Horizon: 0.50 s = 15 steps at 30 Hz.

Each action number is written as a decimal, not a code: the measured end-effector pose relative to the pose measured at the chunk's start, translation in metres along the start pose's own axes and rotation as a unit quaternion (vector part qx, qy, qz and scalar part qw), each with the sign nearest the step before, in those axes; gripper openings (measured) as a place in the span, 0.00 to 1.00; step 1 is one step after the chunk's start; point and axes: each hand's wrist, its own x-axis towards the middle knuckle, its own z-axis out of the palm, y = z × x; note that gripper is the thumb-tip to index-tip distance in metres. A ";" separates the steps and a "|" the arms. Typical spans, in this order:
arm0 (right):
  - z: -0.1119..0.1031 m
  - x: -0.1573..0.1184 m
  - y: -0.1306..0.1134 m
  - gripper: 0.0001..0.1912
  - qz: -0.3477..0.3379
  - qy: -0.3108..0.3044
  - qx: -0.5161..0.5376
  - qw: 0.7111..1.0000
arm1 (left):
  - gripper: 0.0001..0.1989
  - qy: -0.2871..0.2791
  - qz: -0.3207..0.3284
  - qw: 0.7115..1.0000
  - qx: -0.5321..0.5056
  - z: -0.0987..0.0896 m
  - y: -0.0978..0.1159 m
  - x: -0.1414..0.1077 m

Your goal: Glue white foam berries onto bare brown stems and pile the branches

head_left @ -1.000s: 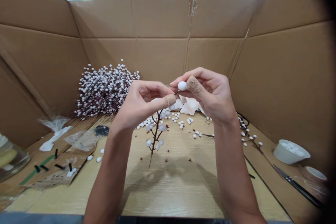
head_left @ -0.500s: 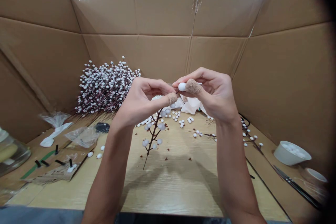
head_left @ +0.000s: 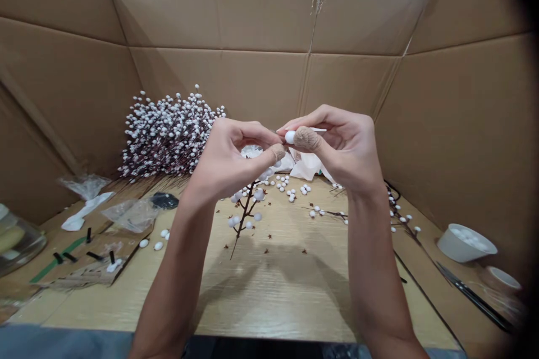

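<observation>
My left hand point(head_left: 240, 160) pinches the upper part of a brown artificial berry branch point(head_left: 243, 216), which hangs down below the fingers with several white berries on its twigs. At the branch's top end, my right hand point(head_left: 343, 146) holds a white berry point(head_left: 290, 137) between thumb and fingers. A thin white stick-like piece shows behind that thumb. Both thumbs are wrapped in tan tape. The fingertips of the two hands nearly meet, and the exact contact between berry and twig is hidden.
A big bundle of white-berry branches point(head_left: 168, 134) lies at the back left. Loose white berries point(head_left: 291, 195) and small brown star-shaped bits are scattered over the table point(head_left: 269, 291). On the right are a white bowl point(head_left: 452, 247) of berries, scissors point(head_left: 475, 297) and a tape roll point(head_left: 501, 279). Cardboard walls surround the table.
The right fingers have drawn closer around the white berry, covering more of it. The hanging branch has swung slightly, and the view has tilted down a little.
</observation>
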 end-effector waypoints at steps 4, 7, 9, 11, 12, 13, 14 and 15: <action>-0.001 -0.001 -0.001 0.07 -0.001 -0.003 -0.005 1.000 | 0.06 -0.004 0.020 0.999 0.030 0.000 0.001 -0.001; -0.002 -0.001 0.000 0.06 0.001 -0.006 0.000 1.000 | 0.06 -0.005 0.030 0.998 0.048 0.000 0.002 -0.002; -0.002 -0.001 0.000 0.06 0.002 -0.008 0.002 1.000 | 0.06 -0.003 0.034 0.998 0.058 0.000 0.003 -0.002; -0.002 -0.001 0.001 0.06 0.004 -0.010 -0.001 1.000 | 0.06 0.001 0.036 0.997 0.067 0.000 0.003 -0.002; -0.002 -0.001 0.001 0.06 0.004 -0.010 -0.002 1.000 | 0.05 0.003 0.036 0.997 0.071 0.000 0.002 -0.002; -0.001 -0.001 0.001 0.06 0.003 -0.009 -0.004 1.000 | 0.05 0.005 0.036 0.997 0.075 0.000 0.002 -0.002; -0.001 -0.001 0.001 0.06 0.002 -0.007 -0.006 1.000 | 0.05 0.005 0.037 0.996 0.078 0.000 0.002 -0.002; 0.000 -0.001 0.001 0.06 0.001 -0.007 -0.007 1.000 | 0.05 0.005 0.038 0.996 0.081 0.000 0.002 -0.002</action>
